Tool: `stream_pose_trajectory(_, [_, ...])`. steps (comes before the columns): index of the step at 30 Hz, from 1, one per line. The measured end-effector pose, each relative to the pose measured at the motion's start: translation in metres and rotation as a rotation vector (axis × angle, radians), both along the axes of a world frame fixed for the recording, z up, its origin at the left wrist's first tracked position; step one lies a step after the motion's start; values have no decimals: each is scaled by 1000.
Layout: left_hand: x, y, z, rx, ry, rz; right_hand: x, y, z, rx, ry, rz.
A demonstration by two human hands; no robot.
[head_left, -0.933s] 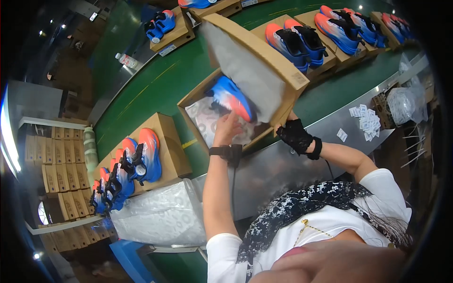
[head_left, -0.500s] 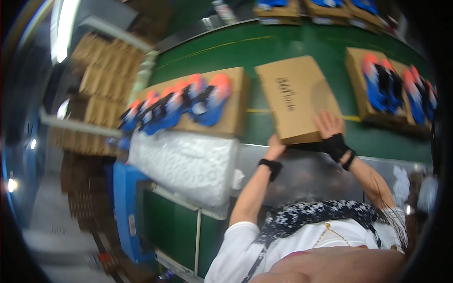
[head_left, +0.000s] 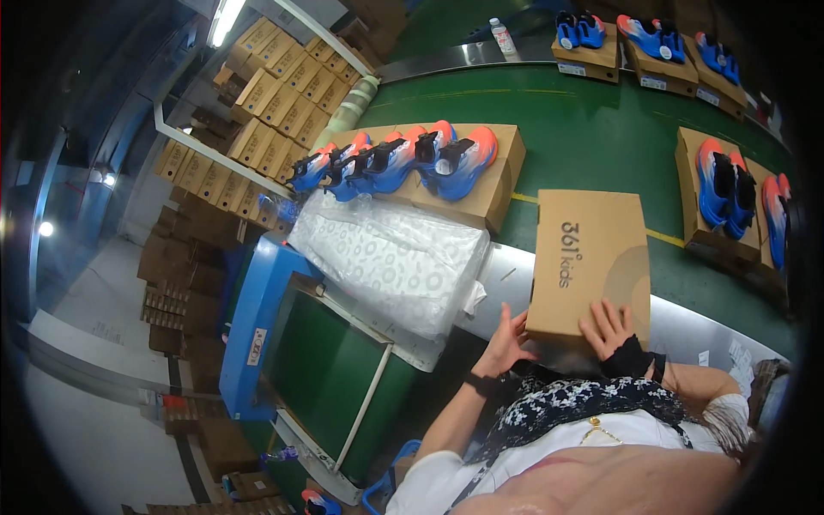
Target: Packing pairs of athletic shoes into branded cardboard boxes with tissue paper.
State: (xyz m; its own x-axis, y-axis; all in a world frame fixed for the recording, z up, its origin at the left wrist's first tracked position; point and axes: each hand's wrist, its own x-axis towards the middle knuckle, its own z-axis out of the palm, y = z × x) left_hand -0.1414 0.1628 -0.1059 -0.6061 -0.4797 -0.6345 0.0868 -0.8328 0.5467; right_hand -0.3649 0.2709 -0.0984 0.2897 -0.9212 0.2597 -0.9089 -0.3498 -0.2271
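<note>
1 brown shoe box (head_left: 622, 257), shut, dk print (head_left: 567, 256) on lid (head_left: 592, 210), nr edge of green belt (head_left: 558, 129). R hand (head_left: 614, 333) flat on lid, fingers spread; L hand (head_left: 502, 350) wide by nr-left corner, contact unclear.

Under my right grip (head_left: 613, 333), the box (head_left: 596, 245) is smooth, matt cardboard; at its nine o'clock, glossy clear plastic (head_left: 459, 262) wraps a pack (head_left: 386, 257); at four, the metal counter (head_left: 687, 324) has a dull sheen.
</note>
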Motion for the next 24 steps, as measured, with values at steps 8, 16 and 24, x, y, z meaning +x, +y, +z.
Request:
stream_pose_trajectory(8, [4,34,0,-563,-357,170,28,25,-7,-79,3,68])
stream_pose_trajectory(16, [34,55,-14,-654,-463,168,-25,-8,83,500,-395,304])
stream_pose_trajectory(24, [68,26,0,-631,-322,-38,-59,-94,57,246,-205,190])
